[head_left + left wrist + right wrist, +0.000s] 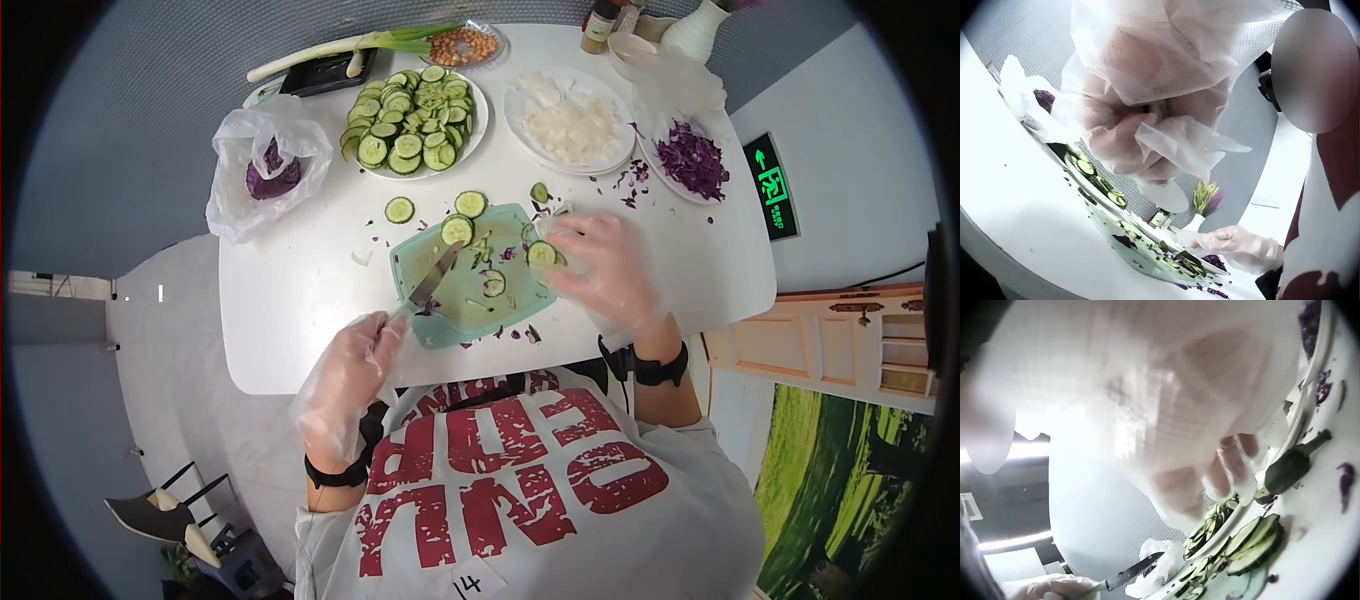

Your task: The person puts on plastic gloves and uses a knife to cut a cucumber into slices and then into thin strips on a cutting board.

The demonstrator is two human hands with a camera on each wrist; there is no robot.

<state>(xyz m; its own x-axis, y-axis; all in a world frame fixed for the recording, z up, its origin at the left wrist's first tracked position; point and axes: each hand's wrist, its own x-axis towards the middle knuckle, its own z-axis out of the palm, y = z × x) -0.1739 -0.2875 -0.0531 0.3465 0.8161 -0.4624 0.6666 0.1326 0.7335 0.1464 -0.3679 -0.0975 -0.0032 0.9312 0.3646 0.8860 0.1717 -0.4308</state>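
My gloved left hand (350, 372) grips the handle of a knife (437, 277), whose blade slants over the left part of a pale green cutting board (462, 312). Its tip meets a cucumber slice (457, 230) at the board's far edge. Blurred, my gloved right hand (605, 268) hovers over the board's right edge with loosely bent fingers. Just beside its fingertips are cucumber slices (541, 254). Nothing shows between those fingers in the right wrist view, where a cucumber end (1288, 472) lies below them. Another cucumber slice (494, 284) rests mid-board among purple scraps.
Behind the board stand a plate of cucumber slices (405, 145), a plate of chopped white vegetable (570, 120) and shredded purple cabbage (692, 160). A plastic bag (235, 160) with purple cabbage is at left. A leek (330, 58), peanuts (462, 46) and a vase (695, 32) line the back.
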